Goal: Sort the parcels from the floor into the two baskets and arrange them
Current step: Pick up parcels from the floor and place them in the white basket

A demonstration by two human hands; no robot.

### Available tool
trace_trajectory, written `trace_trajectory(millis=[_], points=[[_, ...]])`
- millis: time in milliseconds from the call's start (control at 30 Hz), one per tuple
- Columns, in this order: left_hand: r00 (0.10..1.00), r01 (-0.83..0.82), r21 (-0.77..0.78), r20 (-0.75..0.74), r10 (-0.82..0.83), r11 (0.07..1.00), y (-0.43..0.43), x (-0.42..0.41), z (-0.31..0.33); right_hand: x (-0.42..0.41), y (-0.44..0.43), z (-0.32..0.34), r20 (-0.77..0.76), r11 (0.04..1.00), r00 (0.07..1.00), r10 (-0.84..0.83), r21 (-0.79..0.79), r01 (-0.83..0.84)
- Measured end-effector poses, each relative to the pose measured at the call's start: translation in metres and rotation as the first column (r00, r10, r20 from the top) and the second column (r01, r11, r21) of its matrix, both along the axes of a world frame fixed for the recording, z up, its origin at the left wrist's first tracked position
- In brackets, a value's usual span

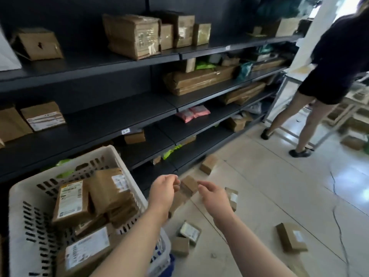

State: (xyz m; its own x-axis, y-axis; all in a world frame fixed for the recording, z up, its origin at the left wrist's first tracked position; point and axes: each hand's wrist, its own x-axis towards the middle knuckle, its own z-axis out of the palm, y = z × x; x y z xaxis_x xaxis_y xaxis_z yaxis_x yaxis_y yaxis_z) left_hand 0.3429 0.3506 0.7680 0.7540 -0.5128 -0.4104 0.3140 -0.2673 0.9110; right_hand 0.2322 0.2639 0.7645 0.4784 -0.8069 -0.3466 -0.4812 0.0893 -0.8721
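Low beside the white basket, a small brown parcel is flanked by the loosely curled left hand and right hand, though whether it is gripped cannot be told.

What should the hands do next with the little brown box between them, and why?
Probably close both hands on the small box and lift it toward the white basket. The left hand and right hand flank it with curled fingers, though blur hides any grip. The basket beside them already holds parcels.
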Motion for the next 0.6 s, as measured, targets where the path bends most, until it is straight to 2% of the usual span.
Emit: trace_trajectory(millis=[200, 367, 600], points=[[0.984, 0.172, 0.002, -0.056, -0.171, 0.985, -0.098, -0.138, -0.008, -0.15, -0.083, -0.007, 0.019, 0.984, 0.985, -0.171, 0.056, 0.17], [0.943, 0.322, 0.015, -0.096, -0.319, 0.947, -0.178, -0.256, -0.027, -0.28, -0.14, -0.029, 0.016, 0.935, 0.937, -0.349, 0.076, 0.347], [0.84, 0.531, 0.085, -0.185, -0.51, 0.843, -0.26, -0.368, -0.065, -0.414, -0.195, -0.069, -0.052, 0.793, 0.803, -0.593, 0.132, 0.594]])
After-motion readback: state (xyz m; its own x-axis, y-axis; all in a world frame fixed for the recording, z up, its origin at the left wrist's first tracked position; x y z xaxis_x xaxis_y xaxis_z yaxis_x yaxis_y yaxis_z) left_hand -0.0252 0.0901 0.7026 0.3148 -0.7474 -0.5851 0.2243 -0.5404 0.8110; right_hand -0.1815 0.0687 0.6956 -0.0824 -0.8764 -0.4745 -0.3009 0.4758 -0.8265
